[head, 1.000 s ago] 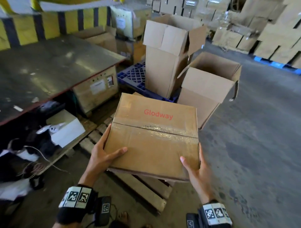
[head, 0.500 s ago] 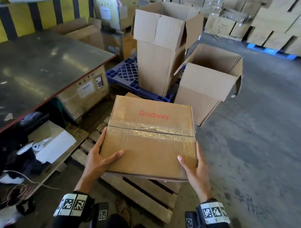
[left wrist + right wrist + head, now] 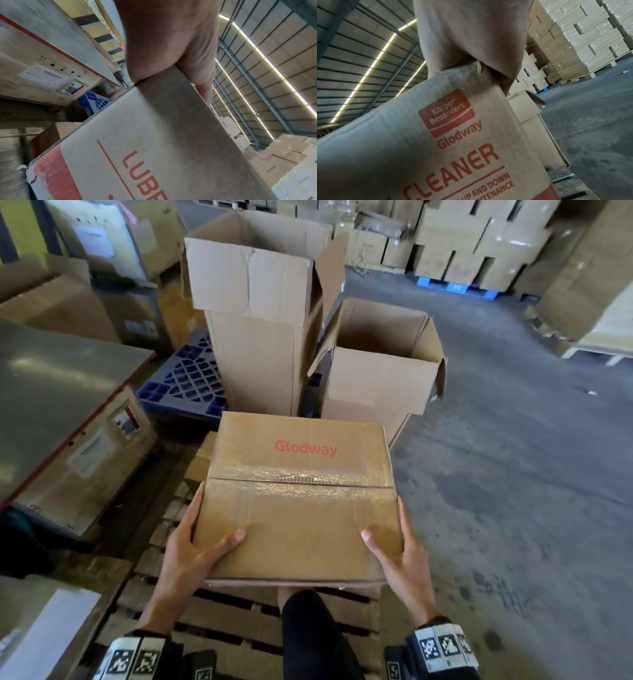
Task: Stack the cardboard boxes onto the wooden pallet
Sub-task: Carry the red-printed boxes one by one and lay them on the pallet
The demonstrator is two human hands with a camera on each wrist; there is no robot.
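A taped brown cardboard box (image 3: 301, 494) marked "Glodway" hangs above the wooden pallet (image 3: 239, 631). My left hand (image 3: 191, 549) grips its near left corner, thumb on top and fingers down the side. My right hand (image 3: 400, 556) grips the near right corner the same way. The left wrist view shows the box's side (image 3: 154, 148) with red print under my left hand (image 3: 171, 40). In the right wrist view the box face (image 3: 453, 135) reads "CLEANER" below my right hand (image 3: 471, 33). Another closed box (image 3: 200, 460) lies on the pallet behind it.
Two open empty cartons (image 3: 260, 313) (image 3: 380, 371) stand beyond, on a blue plastic pallet (image 3: 185, 381). A metal-topped table (image 3: 51, 392) is at left. Bare concrete floor (image 3: 513, 474) spreads to the right. Stacked cartons (image 3: 479, 241) line the far wall. My dark trouser leg (image 3: 308, 635) is over the pallet.
I have moved forward with the box over the pallet. The box now sits lower and nearer the open cartons; both hands keep the same hold.
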